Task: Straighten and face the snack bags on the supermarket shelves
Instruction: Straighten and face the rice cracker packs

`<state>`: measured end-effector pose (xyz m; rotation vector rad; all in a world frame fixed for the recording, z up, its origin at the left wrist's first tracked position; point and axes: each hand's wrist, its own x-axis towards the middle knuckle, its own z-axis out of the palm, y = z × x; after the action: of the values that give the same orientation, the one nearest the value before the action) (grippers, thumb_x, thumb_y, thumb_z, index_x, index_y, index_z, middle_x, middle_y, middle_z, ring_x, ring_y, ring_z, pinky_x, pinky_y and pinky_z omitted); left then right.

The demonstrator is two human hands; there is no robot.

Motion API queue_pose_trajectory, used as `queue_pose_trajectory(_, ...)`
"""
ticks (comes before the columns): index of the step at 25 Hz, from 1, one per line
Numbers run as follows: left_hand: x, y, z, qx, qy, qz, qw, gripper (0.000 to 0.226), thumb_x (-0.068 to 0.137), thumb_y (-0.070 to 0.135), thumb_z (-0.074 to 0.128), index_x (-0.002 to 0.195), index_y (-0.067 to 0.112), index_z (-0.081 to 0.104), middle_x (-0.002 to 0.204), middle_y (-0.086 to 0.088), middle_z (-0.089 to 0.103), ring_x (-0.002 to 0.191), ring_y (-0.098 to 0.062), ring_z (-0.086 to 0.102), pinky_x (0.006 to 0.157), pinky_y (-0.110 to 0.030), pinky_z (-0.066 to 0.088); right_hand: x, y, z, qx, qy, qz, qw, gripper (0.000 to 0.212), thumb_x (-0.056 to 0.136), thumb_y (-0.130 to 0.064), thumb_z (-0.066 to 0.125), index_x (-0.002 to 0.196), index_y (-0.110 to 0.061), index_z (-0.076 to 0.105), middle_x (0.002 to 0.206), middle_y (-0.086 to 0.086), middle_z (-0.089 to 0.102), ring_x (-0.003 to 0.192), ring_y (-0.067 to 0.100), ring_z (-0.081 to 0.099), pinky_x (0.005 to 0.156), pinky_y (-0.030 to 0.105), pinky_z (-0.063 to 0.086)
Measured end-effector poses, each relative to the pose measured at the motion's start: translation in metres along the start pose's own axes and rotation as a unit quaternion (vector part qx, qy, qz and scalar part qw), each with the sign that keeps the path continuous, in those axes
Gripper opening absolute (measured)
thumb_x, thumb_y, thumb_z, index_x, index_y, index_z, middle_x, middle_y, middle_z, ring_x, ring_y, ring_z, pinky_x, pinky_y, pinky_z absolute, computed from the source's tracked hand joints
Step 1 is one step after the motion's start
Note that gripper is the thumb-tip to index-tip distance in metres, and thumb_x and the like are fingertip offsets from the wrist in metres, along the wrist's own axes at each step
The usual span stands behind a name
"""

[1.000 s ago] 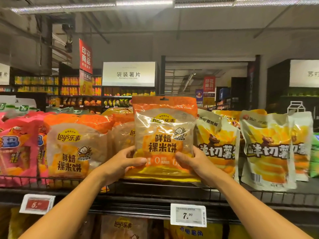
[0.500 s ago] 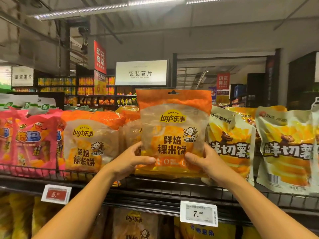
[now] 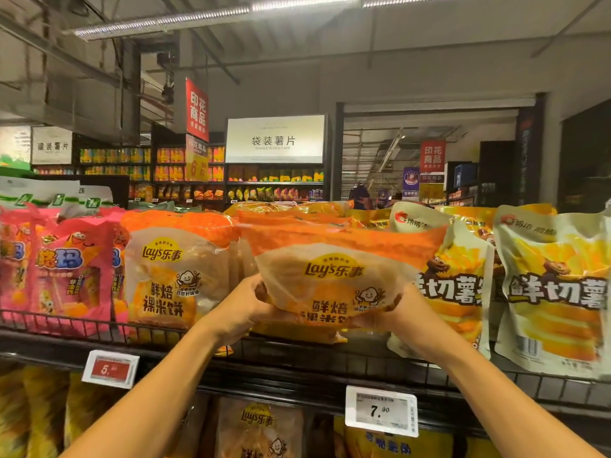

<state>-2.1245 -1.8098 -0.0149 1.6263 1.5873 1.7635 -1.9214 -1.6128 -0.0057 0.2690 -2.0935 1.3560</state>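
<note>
Both hands gripped one orange rice-cracker bag (image 3: 334, 276) by its lower corners, left hand (image 3: 246, 309) and right hand (image 3: 401, 312) equally near. It was tipped back, top leaning toward the upper shelf (image 3: 297, 358), above the gap between upright neighbour bag (image 3: 172, 276) and yellow chip bags (image 3: 549, 292)

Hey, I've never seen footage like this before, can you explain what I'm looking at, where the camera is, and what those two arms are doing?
There is no machine here. The camera sits on a person's head, looking forward and down at a supermarket shelf. The left hand and right hand grip the lower corners of an orange and clear Lay's rice cracker bag, tilted back over the black wire shelf. Beside it stand a matching Lay's bag, pink snack bags and cream and yellow potato chip pouches. A white price tag reads 7.90.
</note>
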Motion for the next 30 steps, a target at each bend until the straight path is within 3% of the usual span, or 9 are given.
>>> queue_pose_trajectory(2,-0.001,0.001,0.001,0.021,0.002,0.013,1.0,0.07,0.063,0.01,0.089,0.127,0.02,0.063,0.127,-0.007,0.067,0.123,-0.026,0.06,0.096,-0.046,0.052,-0.001,-0.003,0.001,-0.011,-0.043,-0.02,0.999,0.064,0.077,0.018,0.072,0.123,-0.026,0.069,0.121,-0.003,0.073,0.113,0.013,0.068,0.078,0.029,0.059)
queue_pose_trajectory(6,-0.003,0.004,0.002,0.034,0.004,0.03,0.999,0.068,0.066,0.005,0.086,0.129,0.019,0.062,0.127,-0.004,0.067,0.122,-0.023,0.061,0.092,-0.037,0.055,-0.004,-0.006,0.001,-0.01,-0.057,-0.03,0.998,0.063,0.077,0.018,0.072,0.119,-0.029,0.073,0.122,-0.007,0.073,0.115,0.01,0.067,0.079,0.022,0.057)
queue_pose_trajectory(11,-0.003,0.004,0.003,0.037,0.01,0.022,0.999,0.064,0.065,0.006,0.086,0.124,0.019,0.065,0.124,-0.005,0.069,0.119,-0.025,0.062,0.095,-0.047,0.053,-0.002,-0.006,0.001,-0.006,-0.048,-0.042,0.998,0.066,0.075,0.018,0.074,0.124,-0.027,0.07,0.123,-0.002,0.072,0.117,0.015,0.066,0.082,0.029,0.059)
queue_pose_trajectory(13,-0.003,0.005,0.004,0.027,0.012,0.015,0.999,0.059,0.063,0.007,0.087,0.118,0.016,0.068,0.119,-0.008,0.071,0.116,-0.027,0.065,0.092,-0.042,0.056,-0.002,-0.002,0.0,0.012,-0.01,-0.028,0.999,0.064,0.071,0.008,0.082,0.127,-0.017,0.063,0.121,0.003,0.072,0.114,0.021,0.068,0.082,0.036,0.061)
queue_pose_trajectory(16,-0.004,0.006,0.004,0.013,0.018,0.004,1.0,0.055,0.055,0.018,0.089,0.107,0.014,0.071,0.11,-0.011,0.074,0.106,-0.025,0.069,0.085,-0.031,0.056,-0.004,0.001,-0.004,0.003,0.043,-0.004,0.999,0.071,0.059,-0.027,0.094,0.122,-0.022,0.061,0.112,-0.005,0.075,0.104,0.013,0.071,0.077,0.026,0.06)
queue_pose_trajectory(20,-0.005,0.009,0.005,-0.018,0.007,-0.023,1.0,0.073,0.049,0.03,0.092,0.114,0.008,0.066,0.111,-0.013,0.074,0.105,-0.027,0.07,0.082,-0.03,0.057,-0.006,0.0,-0.002,-0.022,0.058,0.013,0.998,0.074,0.06,-0.056,0.083,0.126,-0.033,0.058,0.114,-0.014,0.073,0.104,0.008,0.071,0.079,0.025,0.059)
queue_pose_trajectory(23,-0.006,0.012,0.007,-0.043,-0.002,-0.033,0.999,0.086,0.042,0.046,0.097,0.115,0.01,0.066,0.112,-0.014,0.073,0.102,-0.029,0.071,0.079,-0.032,0.058,-0.006,-0.003,0.0,-0.014,0.057,0.015,0.998,0.065,0.062,-0.058,0.079,0.12,-0.034,0.061,0.109,-0.016,0.075,0.099,0.006,0.072,0.073,0.017,0.056)
queue_pose_trajectory(26,-0.005,0.012,0.007,-0.058,-0.006,-0.04,0.998,0.074,0.043,0.048,0.096,0.107,0.019,0.074,0.109,-0.012,0.074,0.098,-0.027,0.072,0.076,-0.031,0.058,-0.005,-0.006,0.002,-0.001,0.055,0.025,0.998,0.075,0.058,-0.069,0.081,0.12,-0.03,0.062,0.109,-0.013,0.075,0.098,0.007,0.072,0.072,0.015,0.055)
queue_pose_trajectory(30,-0.005,0.013,0.008,-0.066,-0.009,-0.031,0.997,0.061,0.051,0.05,0.093,0.105,0.029,0.075,0.112,-0.007,0.074,0.101,-0.023,0.071,0.078,-0.028,0.057,-0.003,-0.004,-0.001,0.027,0.057,0.049,0.997,0.055,0.079,-0.06,0.063,0.122,-0.027,0.063,0.115,0.002,0.074,0.107,0.023,0.071,0.086,0.037,0.06)
